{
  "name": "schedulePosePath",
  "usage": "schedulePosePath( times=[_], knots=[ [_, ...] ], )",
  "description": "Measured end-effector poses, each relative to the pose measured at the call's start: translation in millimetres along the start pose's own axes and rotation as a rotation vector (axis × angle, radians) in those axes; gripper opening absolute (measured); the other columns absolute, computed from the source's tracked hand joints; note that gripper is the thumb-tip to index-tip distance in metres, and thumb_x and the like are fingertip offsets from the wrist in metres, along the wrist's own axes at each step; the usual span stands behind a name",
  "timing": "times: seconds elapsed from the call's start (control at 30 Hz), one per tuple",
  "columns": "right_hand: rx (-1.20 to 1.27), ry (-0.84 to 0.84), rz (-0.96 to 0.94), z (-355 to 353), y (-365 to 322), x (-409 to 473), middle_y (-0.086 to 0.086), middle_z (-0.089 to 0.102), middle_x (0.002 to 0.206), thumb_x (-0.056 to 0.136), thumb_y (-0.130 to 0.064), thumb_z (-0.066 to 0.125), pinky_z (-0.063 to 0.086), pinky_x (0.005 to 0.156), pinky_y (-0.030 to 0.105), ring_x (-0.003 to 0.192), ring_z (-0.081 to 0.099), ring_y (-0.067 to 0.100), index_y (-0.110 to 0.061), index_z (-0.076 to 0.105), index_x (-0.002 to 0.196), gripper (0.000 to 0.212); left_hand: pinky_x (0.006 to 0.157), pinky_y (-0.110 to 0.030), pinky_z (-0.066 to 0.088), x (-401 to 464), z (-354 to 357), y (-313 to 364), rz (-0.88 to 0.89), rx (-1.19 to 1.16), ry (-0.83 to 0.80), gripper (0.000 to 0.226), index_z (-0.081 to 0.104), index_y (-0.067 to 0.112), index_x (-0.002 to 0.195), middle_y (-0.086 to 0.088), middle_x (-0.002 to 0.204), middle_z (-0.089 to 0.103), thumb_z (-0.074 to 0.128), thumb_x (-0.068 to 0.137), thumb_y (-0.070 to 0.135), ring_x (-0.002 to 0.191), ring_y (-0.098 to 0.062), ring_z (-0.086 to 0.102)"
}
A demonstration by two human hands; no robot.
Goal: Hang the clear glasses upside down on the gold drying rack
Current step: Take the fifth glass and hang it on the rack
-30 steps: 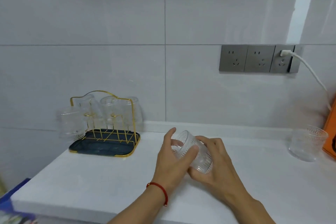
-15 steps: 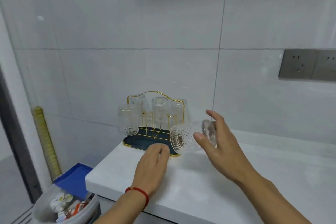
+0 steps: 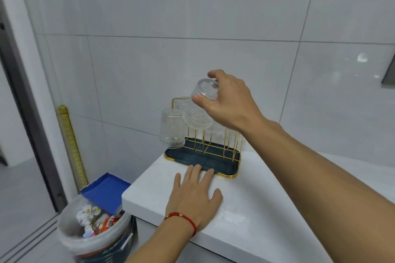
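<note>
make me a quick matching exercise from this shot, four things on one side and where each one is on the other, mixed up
Things:
1. held glass
2. left hand
3. gold drying rack
4. bin

Places:
A. on the floor, below the counter's left end
B. flat on the white counter
C. on the counter, by the tiled wall
D. in the right hand, tipped mouth down over the rack

Pairs: 1-D, 2-B, 3-C, 4-A
</note>
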State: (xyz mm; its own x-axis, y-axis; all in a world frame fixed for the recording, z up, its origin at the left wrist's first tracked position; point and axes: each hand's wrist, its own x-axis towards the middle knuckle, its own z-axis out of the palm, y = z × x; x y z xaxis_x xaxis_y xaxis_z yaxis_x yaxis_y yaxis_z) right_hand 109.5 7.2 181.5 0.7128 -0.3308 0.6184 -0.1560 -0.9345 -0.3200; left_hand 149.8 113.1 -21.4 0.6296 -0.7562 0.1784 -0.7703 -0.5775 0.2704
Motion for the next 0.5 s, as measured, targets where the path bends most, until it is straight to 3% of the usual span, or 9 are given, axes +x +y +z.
schedulePosePath(
  times=[0.17, 0.37, 0.5],
  knots=[
    [-0.223, -0.103, -0.031, 27.0, 4.0, 26.1, 0.011, 0.069, 0.126, 0.087, -0.060, 0.058, 0.054, 0.092, 0.046, 0.114, 0.063, 0.034, -0.011, 0.064, 0.128, 0.064, 0.126, -0.054, 0.003, 1.2, 0.5, 0.5, 0.006, -0.003, -0.017, 0.062, 0.017, 0.034, 0.158, 0.001, 0.171, 0.011, 0.024, 0.099, 0.053, 0.156, -0.020, 0.007],
    [-0.272, -0.215, -0.001, 52.2, 16.0, 32.5, 0.009, 0.071, 0.119, 0.083, -0.061, 0.058, 0.055, 0.082, 0.043, 0.103, 0.066, 0.034, -0.011, 0.066, 0.119, 0.062, 0.126, -0.055, 0.003, 1.3, 1.1, 0.9, -0.002, -0.023, -0.008, 0.061, 0.020, 0.034, 0.157, 0.001, 0.170, 0.016, 0.024, 0.099, 0.052, 0.155, -0.019, 0.012],
    [-0.301, -0.299, 0.000, 63.8, 23.4, 30.0, 0.010, 0.070, 0.127, 0.082, -0.063, 0.055, 0.054, 0.090, 0.045, 0.113, 0.064, 0.036, -0.010, 0.067, 0.119, 0.066, 0.125, -0.054, 0.003, 1.1, 1.8, 0.5, 0.006, -0.037, 0.018, 0.059, 0.024, 0.032, 0.156, 0.000, 0.169, 0.018, 0.027, 0.099, 0.049, 0.154, -0.019, 0.014]
  ],
)
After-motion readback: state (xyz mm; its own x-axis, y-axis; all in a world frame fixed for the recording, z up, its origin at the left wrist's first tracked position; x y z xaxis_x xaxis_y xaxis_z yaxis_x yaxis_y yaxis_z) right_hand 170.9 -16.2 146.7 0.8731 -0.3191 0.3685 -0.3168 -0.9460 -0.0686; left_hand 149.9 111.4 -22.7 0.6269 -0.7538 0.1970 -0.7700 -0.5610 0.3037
